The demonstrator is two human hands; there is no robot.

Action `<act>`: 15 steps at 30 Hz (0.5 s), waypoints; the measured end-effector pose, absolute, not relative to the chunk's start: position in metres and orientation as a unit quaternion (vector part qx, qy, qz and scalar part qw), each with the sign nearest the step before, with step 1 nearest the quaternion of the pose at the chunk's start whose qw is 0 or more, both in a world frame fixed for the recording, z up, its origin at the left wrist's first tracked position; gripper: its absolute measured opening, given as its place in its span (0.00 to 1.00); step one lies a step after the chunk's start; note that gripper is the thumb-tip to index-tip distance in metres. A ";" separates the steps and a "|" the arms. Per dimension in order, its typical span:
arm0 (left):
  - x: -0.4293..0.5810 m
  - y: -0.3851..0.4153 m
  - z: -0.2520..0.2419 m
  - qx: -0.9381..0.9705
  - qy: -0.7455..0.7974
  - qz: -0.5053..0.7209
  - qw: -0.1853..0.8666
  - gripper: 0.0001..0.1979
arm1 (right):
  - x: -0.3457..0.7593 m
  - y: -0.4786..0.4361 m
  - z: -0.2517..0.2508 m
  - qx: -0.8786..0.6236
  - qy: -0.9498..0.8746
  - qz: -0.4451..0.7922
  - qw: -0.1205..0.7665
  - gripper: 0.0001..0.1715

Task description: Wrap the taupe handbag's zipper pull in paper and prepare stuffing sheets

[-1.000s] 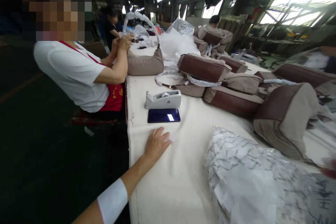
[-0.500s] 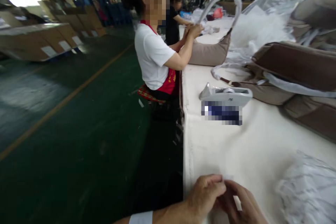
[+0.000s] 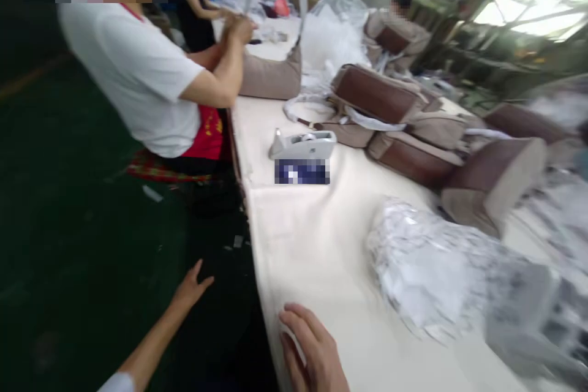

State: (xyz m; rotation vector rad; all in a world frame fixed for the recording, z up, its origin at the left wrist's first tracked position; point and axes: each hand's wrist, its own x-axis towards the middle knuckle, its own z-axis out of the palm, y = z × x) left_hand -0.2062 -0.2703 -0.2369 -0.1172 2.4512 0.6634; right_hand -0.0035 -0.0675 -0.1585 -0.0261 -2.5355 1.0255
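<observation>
My left hand (image 3: 195, 286) hangs in the air left of the table, over the dark floor. Its thumb and fingers are spread, with nothing in them. At the near edge of the white-covered table (image 3: 316, 245) is my right hand (image 3: 312, 343). Its fingers curve loosely, a gap shows between thumb and forefinger, and I see nothing held. Farther up the table stands a grey tape dispenser (image 3: 305, 146), with a blurred-out dark blue item (image 3: 302, 172) directly in front of it. Right of my right hand lies a crumpled clear plastic bundle (image 3: 427, 263).
A person in a white shirt (image 3: 147, 73) sits at the table's left side, hands at a taupe bag (image 3: 271, 73) with a wrapped handle. Several brown and taupe bags (image 3: 381, 95) lie along the right. Another person in black (image 3: 197, 12) works farther back.
My hands were together over the table edge; now they are apart, the left out over the floor. The view has swung right, bringing more bags and the whole plastic bundle into sight.
</observation>
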 end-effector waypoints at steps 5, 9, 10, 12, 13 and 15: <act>-0.216 -0.236 -0.204 0.137 0.917 0.373 -0.048 0.20 | 0.071 0.001 -0.156 -0.112 -0.936 0.181 0.281 0.14; -0.165 -0.148 -0.142 0.532 0.722 0.409 -0.168 0.09 | 0.123 0.047 -0.156 -0.150 -0.946 0.051 0.283 0.14; -0.148 -0.121 -0.133 0.608 0.668 0.402 -0.148 0.08 | 0.128 0.053 -0.156 -0.145 -0.948 0.034 0.281 0.15; -0.118 -0.068 -0.128 0.713 0.584 0.354 -0.160 0.05 | 0.128 0.063 -0.155 -0.142 -0.952 0.000 0.272 0.16; -0.108 -0.044 -0.131 0.747 0.556 0.317 -0.179 0.06 | 0.124 0.068 -0.153 -0.146 -0.953 -0.022 0.263 0.16; -0.096 -0.006 -0.141 0.786 0.531 0.246 -0.201 0.06 | 0.110 0.079 -0.148 -0.154 -0.959 -0.063 0.229 0.18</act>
